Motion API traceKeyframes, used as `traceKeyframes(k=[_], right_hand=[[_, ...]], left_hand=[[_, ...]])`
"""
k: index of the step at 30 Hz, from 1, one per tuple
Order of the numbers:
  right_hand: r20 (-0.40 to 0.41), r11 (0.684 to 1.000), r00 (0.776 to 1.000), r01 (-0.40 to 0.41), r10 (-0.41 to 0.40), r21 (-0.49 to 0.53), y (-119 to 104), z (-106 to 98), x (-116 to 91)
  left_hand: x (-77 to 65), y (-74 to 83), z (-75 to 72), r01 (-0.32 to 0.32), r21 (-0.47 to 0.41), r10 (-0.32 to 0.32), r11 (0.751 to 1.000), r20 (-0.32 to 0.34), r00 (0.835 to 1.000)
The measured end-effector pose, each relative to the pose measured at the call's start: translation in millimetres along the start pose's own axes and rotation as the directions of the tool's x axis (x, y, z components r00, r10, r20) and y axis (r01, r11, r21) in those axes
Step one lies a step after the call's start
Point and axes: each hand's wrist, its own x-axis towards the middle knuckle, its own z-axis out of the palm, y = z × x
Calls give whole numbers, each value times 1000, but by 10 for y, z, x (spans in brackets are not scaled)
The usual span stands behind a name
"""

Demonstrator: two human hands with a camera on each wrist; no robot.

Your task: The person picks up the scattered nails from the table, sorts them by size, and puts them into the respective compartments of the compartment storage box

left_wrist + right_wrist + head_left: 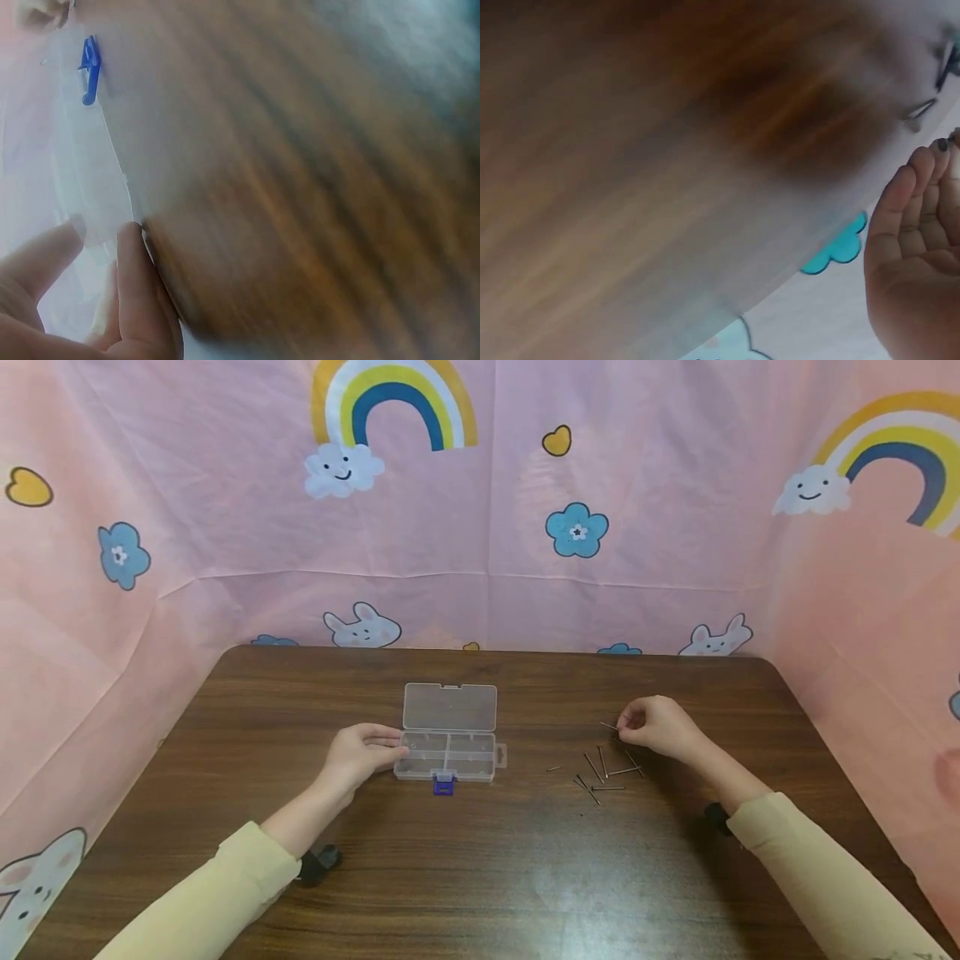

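A clear plastic compartment box (448, 756) lies on the table with its lid (450, 707) swung back and a blue latch (444, 786) at its front. My left hand (360, 753) grips the box's left end, thumb over the rim and fingers along the side; the left wrist view shows this close up. To the right of the box, my right hand (660, 727) pinches a thin metal nail (608, 726) between thumb and fingertips. Several loose nails (608, 788) lie scattered just in front of it. In the right wrist view, a dark nail head (942, 145) shows at the fingertips.
One short metal piece (553, 768) lies between the box and the nails. The brown wooden table (480, 877) is backed by a pink patterned cloth (645, 468) that also runs down both sides. A hanging tab (502, 756) sticks out from the box's right end.
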Motion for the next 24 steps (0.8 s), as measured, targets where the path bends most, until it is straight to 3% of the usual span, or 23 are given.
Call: traceKeyframes(k=[8,24], right_hand=[[-35,998,998,52,-50,40,-282,51,112],[-2,976,984,176,-177,129,-861,152,447]], left_hand=[[3,39,45,20,-30,-19,999,18,1000],[45,43,96,26,-60,-26,998,-4,1000]])
